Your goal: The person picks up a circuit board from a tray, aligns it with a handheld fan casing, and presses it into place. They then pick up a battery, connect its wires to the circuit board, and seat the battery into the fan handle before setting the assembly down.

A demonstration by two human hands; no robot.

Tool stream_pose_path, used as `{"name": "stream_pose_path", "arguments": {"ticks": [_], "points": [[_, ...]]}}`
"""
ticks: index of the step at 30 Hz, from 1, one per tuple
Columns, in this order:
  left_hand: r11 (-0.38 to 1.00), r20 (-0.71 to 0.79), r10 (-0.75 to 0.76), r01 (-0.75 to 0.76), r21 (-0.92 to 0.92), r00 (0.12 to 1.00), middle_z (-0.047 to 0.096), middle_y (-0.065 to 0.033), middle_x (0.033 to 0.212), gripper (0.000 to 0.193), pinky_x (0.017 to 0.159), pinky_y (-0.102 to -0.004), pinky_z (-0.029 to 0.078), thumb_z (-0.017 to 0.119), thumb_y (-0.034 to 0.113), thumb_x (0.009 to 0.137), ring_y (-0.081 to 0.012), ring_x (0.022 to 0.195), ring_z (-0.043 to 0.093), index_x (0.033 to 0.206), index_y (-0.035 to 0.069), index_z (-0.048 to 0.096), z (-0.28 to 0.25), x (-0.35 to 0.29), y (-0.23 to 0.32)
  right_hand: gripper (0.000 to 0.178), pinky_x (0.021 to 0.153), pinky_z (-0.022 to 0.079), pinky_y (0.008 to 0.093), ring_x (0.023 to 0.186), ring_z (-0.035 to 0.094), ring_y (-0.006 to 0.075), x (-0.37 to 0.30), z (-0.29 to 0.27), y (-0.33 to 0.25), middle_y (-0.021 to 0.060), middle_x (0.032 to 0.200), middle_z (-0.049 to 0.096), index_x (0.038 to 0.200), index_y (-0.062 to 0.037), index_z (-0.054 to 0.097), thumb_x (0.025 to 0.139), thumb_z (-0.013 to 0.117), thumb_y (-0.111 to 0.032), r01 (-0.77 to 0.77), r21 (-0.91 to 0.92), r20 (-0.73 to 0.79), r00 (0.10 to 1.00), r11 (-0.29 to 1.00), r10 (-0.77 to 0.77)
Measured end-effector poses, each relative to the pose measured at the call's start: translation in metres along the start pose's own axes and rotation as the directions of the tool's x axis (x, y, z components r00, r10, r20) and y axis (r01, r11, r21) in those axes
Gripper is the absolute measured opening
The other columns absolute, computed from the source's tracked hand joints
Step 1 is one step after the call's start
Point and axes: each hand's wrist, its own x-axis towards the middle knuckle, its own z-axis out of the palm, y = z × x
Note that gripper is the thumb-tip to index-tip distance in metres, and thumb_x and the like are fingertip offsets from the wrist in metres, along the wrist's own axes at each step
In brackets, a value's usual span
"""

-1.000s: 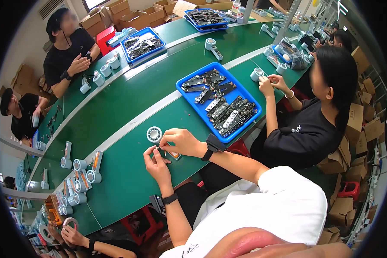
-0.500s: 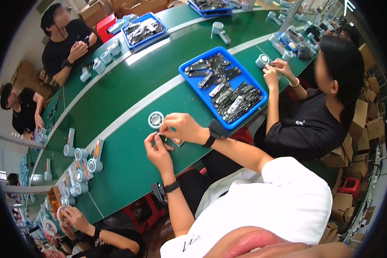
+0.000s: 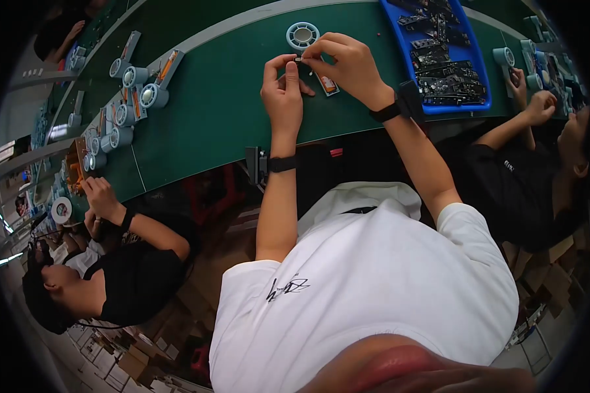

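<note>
A light-blue handheld fan (image 3: 303, 35) lies on the green table with its round grille facing up. Part of its handle is hidden beneath my right hand, and an orange-and-white section (image 3: 328, 84) shows past it. Just below the grille, my left hand (image 3: 284, 95) pinches a small pale piece (image 3: 298, 59) between thumb and index finger. My right hand (image 3: 341, 62) meets it from the right, its thumb and fingertips closed on the same piece. The piece is too small to name; a small white bit shows below my right fingers.
Right of my hands, a blue tray (image 3: 484, 78) holds many dark circuit boards. Several light-blue fans (image 3: 153, 95) with orange parts stand at the left. Co-workers sit on both sides; one person's hand (image 3: 105, 198) is at the lower left, another's (image 3: 539, 107) at the right.
The view has tilted down and turned, so the table and tray sit higher and further right. My hands stay together below the fan head, still pinching the small piece.
</note>
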Motion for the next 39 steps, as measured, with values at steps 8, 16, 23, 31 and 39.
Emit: {"name": "stream_pose_path", "arguments": {"ticks": [8, 16, 23, 31, 39], "points": [[0.998, 0.007, 0.065, -0.065, -0.021, 0.998, 0.071, -0.0052, 0.102, 0.022, 0.058, -0.0246, 0.055, 0.064, 0.021, 0.113, -0.0085, 0.066, 0.065, 0.121, 0.001, 0.066, 0.004, 0.004, 0.004, 0.010, 0.071, 0.057, 0.0361, 0.082, 0.070, 0.0225, 0.016, -0.014, -0.012, 0.0021, 0.087, 0.071, 0.091, -0.0099, 0.076, 0.087, 0.083, -0.016, 0.104, -0.188, 0.082, 0.993, 0.977, -0.090], [0.997, -0.024, 0.078, -0.077, 0.014, 0.997, 0.070, -0.0050, 0.100, 0.016, 0.070, -0.0248, 0.059, 0.061, 0.017, 0.114, -0.0079, 0.080, 0.065, 0.121, 0.003, 0.065, 0.001, -0.002, -0.007, 0.010, 0.074, 0.057, 0.0380, 0.083, 0.069, 0.0229, 0.020, -0.014, -0.012, 0.0001, 0.084, 0.068, 0.086, -0.0122, 0.073, 0.086, 0.082, -0.017, 0.215, -0.277, 0.157, 0.972, 0.937, -0.177], [0.997, 0.036, 0.077, -0.077, -0.005, 0.996, 0.068, -0.0033, 0.097, 0.014, 0.068, -0.0249, 0.056, 0.063, 0.014, 0.112, -0.0078, 0.079, 0.065, 0.118, 0.001, 0.067, -0.001, -0.004, 0.001, 0.008, 0.075, 0.058, 0.0366, 0.082, 0.070, 0.0214, 0.031, -0.026, -0.002, -0.0008, 0.084, 0.072, 0.084, -0.0145, 0.078, 0.085, 0.083, -0.021, 0.321, -0.099, 0.181, 0.937, 0.942, -0.300], [0.976, 0.026, 0.178, -0.180, 0.122, 0.984, 0.064, -0.0024, 0.096, 0.011, 0.068, -0.0247, 0.055, 0.067, 0.012, 0.110, -0.0080, 0.078, 0.064, 0.110, 0.001, 0.069, -0.006, 0.001, -0.007, 0.011, 0.070, 0.059, 0.0377, 0.079, 0.072, 0.0227, 0.032, -0.020, 0.008, 0.0010, 0.083, 0.074, 0.089, -0.0128, 0.077, 0.085, 0.084, -0.020, 0.297, 0.036, 0.205, 0.932, 0.954, -0.298], [0.963, 0.038, 0.218, -0.221, 0.157, 0.975, 0.063, -0.0003, 0.096, 0.010, 0.068, -0.0235, 0.052, 0.064, 0.013, 0.112, -0.0075, 0.078, 0.062, 0.113, 0.003, 0.067, -0.008, -0.002, -0.004, 0.020, 0.070, 0.059, 0.0386, 0.078, 0.076, 0.0263, 0.044, -0.026, 0.000, 0.0035, 0.083, 0.076, 0.100, -0.0111, 0.075, 0.085, 0.084, -0.020, 0.159, 0.165, 0.313, 0.928, 0.973, -0.204]]}}
